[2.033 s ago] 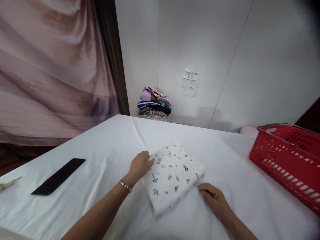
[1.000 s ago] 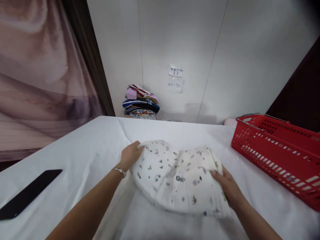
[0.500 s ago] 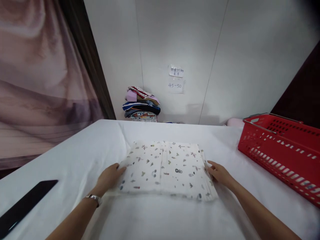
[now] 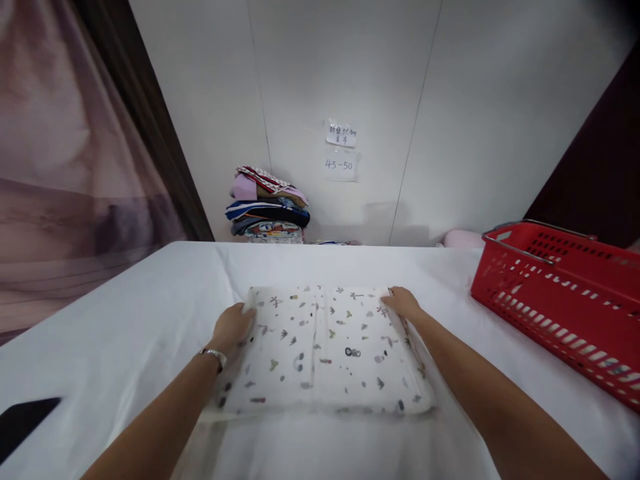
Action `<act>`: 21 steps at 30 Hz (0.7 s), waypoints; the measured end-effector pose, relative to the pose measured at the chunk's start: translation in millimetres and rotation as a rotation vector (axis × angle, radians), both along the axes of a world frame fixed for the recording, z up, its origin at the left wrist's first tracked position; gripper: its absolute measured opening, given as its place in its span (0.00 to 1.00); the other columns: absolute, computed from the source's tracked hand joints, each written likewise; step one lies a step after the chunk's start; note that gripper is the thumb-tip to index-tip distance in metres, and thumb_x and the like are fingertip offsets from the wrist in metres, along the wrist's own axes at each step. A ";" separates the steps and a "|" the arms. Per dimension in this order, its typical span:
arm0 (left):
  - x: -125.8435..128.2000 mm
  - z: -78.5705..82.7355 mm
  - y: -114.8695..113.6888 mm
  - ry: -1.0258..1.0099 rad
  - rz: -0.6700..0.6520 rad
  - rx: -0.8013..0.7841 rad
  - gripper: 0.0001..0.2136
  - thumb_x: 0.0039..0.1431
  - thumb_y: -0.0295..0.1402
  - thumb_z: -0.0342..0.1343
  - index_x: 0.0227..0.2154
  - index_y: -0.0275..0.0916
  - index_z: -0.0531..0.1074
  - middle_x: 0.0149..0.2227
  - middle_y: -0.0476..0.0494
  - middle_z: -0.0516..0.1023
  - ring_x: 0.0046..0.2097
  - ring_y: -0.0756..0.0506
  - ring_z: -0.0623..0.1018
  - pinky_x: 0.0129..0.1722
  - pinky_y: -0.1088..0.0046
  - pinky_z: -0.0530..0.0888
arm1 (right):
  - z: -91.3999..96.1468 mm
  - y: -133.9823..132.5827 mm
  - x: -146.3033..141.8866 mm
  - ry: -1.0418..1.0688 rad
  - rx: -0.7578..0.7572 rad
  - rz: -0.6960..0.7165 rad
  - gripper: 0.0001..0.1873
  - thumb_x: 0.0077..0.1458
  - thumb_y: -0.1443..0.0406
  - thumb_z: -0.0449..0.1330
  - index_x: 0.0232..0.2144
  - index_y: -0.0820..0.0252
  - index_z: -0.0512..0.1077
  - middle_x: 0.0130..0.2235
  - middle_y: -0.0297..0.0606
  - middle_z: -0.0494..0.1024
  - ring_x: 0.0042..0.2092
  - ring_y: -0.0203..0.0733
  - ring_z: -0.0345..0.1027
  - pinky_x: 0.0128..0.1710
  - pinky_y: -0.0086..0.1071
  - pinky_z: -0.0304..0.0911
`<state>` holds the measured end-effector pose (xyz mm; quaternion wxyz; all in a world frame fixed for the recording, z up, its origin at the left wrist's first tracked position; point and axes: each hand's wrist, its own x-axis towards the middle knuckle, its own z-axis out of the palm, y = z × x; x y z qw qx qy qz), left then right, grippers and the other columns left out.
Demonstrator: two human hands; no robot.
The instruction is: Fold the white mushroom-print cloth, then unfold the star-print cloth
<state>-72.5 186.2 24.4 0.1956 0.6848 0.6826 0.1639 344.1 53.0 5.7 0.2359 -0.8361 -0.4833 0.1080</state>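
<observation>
A white cloth (image 4: pixel 325 347) printed with small leaves and dots lies folded flat as a wide rectangle on the white-covered table (image 4: pixel 150 300) in front of me. My left hand (image 4: pixel 233 327), a watch on its wrist, rests on the cloth's far left corner with fingers curled over the edge. My right hand (image 4: pixel 403 303) sits on the far right corner, fingers closed on the fabric there. Both forearms run along the cloth's two sides.
A red plastic basket (image 4: pixel 560 300) stands at the right of the table. A black phone (image 4: pixel 25 423) lies at the near left edge. Folded clothes (image 4: pixel 267 210) are stacked against the wall behind, under paper notes (image 4: pixel 341 150). A pinkish curtain (image 4: pixel 60 167) hangs at left.
The cloth was unfolded from a small square into a wider rectangle and laid flat. Both hands have since slid from its near side edges up to its far corners.
</observation>
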 end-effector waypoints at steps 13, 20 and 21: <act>-55.4 64.6 -90.5 -1.055 -0.011 -0.129 0.20 0.37 0.44 0.65 0.33 0.39 0.71 0.28 0.54 0.77 0.33 0.49 0.73 0.33 0.76 0.71 | 56.9 -123.6 -45.0 0.607 0.494 0.361 0.09 0.47 0.61 0.61 0.32 0.57 0.69 0.34 0.35 0.72 0.36 0.39 0.65 0.35 0.30 0.62; -120.5 17.1 -128.7 -0.516 0.186 -0.217 0.13 0.38 0.44 0.60 0.27 0.44 0.71 0.20 0.57 0.75 0.30 0.44 0.75 0.33 0.69 0.71 | 53.7 -235.9 -104.7 0.588 0.085 0.690 0.13 0.49 0.64 0.61 0.40 0.50 0.74 0.44 0.40 0.74 0.47 0.45 0.67 0.50 0.39 0.60; -123.4 15.2 -133.8 -0.417 0.226 -0.152 0.11 0.40 0.43 0.58 0.28 0.45 0.71 0.20 0.57 0.75 0.30 0.44 0.75 0.32 0.69 0.71 | 49.2 -243.8 -107.9 0.582 0.073 0.670 0.16 0.48 0.63 0.62 0.42 0.48 0.74 0.47 0.40 0.73 0.50 0.46 0.65 0.52 0.41 0.58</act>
